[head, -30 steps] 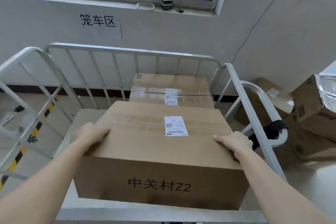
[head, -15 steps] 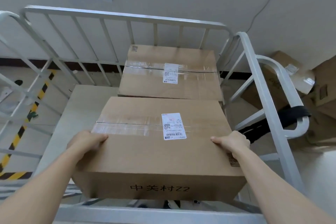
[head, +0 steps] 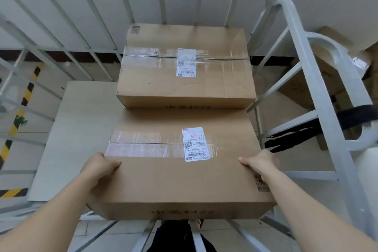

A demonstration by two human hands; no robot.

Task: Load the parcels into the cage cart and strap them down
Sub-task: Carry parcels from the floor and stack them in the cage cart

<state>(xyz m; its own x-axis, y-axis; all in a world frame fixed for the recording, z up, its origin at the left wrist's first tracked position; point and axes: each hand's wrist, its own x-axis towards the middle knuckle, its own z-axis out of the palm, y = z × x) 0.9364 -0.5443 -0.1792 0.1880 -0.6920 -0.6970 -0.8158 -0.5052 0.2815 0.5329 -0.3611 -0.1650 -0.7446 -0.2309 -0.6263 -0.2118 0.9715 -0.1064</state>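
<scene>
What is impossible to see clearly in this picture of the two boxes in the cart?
Head view: the fingers of the left hand and right hand gripping the near box are hidden by its sides.
Whether that box rests on the cart floor: hidden by the box itself.
Label text: too small.
The strap: cut off by the right edge, partly behind a rail.
</scene>
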